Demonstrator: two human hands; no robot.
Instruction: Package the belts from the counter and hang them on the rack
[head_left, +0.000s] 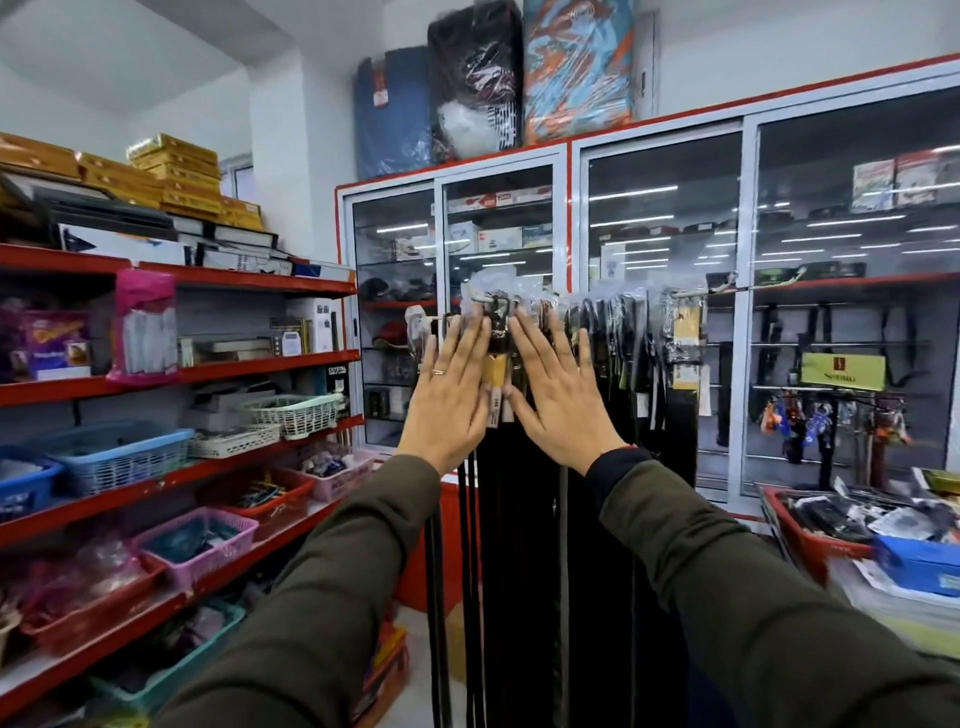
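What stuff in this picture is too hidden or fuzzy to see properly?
Head view:
- Rack rail: mostly covered by plastic-wrapped belts.
- Belt ends: cut off by the bottom edge.
- Belt between the left hand and right hand: partly hidden by both.
- Glass cabinet contents: washed out by light reflections.
- Red basket, right: blurred.

Head camera faces forward, close to the belt rack (571, 306).

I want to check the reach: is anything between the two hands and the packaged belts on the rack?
Nothing visible: the flat open left hand and right hand already frame the plastic-wrapped black belts hanging from the rack.
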